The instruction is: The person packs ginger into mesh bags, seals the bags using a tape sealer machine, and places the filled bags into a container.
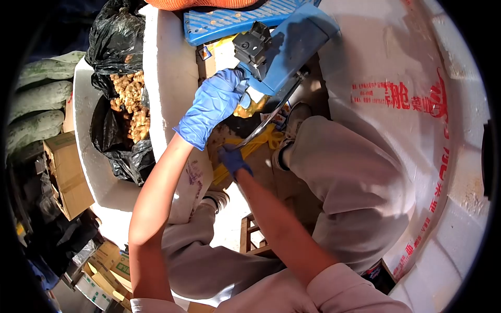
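Observation:
My left hand (215,107), in a light blue glove, has its fingers curled at the near edge of a blue housing (292,49). A black block (252,46) sits on that housing. What the curled fingers grip is hidden. Lower down, my right hand (234,160), in a darker blue glove, is closed beside the lower end of a thin, dark curved bar (274,110). A yellow plastic bag (265,140) lies around and behind this hand. I cannot make out what its fingers hold.
A white foam box (159,94) stands at left; beyond it, ginger (136,101) fills black plastic bags (116,41). An orange mesh bag (203,3) rests on a blue patterned platform (229,23). A printed white sack (360,68) is at right, cardboard boxes (70,172) and pale green gourds (44,96) at far left.

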A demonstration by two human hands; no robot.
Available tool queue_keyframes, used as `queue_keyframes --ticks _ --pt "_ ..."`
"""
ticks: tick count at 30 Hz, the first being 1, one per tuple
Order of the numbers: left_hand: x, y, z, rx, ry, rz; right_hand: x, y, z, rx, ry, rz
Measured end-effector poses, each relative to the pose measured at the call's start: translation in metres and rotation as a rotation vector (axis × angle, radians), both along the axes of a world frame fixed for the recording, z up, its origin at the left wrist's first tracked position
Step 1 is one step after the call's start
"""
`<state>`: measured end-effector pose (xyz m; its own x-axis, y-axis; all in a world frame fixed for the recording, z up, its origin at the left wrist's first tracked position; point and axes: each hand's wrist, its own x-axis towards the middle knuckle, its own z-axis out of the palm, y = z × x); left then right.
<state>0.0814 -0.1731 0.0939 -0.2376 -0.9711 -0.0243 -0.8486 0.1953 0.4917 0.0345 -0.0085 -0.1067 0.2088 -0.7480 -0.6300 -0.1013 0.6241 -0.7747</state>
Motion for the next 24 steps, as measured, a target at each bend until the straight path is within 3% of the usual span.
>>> queue_keyframes --ticks 2,4,5,7,12,15,17,19,20,21,23,24 --pt "-0.001 0.001 0.004 0.020 0.011 0.010 -0.001 0.000 -0.002 -0.035 0.034 0.040" --pt "-0.002 0.001 0.005 0.020 -0.032 0.018 -0.003 0.002 0.010 -0.262 0.217 0.014" --pt "-0.002 0.000 0.004 0.133 -0.079 0.064 -0.002 -0.003 0.008 -0.269 0.209 0.010" --pt "-0.003 0.002 0.009 0.081 -0.018 0.038 -0.004 0.004 -0.001 -0.394 0.154 0.034" --pt "0.000 -0.001 -0.002 0.096 -0.135 0.028 -0.006 0.000 -0.011 -0.433 0.094 0.076" --pt "-0.002 0.003 0.002 0.048 0.041 0.028 -0.005 0.017 0.007 -0.372 0.077 0.012" --pt "-0.001 0.002 0.001 0.021 0.053 0.011 -0.004 0.013 0.052 -0.313 0.058 -0.082" --pt "0.001 0.000 -0.001 -0.015 0.090 -0.008 -0.006 0.003 0.125 -0.041 -0.207 -0.304" --pt "0.002 -0.004 -0.002 -0.030 0.093 -0.010 -0.002 -0.002 0.136 -0.265 -0.235 -0.352" --pt "0.003 -0.007 -0.004 0.012 0.019 -0.007 -0.029 -0.033 0.196 -0.056 -0.685 -0.335" --pt "0.002 -0.004 -0.003 0.026 -0.106 -0.003 -0.077 -0.085 0.289 0.026 -0.578 -0.135" --pt "0.001 -0.005 -0.007 -0.030 -0.103 -0.002 -0.080 -0.096 0.286 0.063 -0.630 -0.143"
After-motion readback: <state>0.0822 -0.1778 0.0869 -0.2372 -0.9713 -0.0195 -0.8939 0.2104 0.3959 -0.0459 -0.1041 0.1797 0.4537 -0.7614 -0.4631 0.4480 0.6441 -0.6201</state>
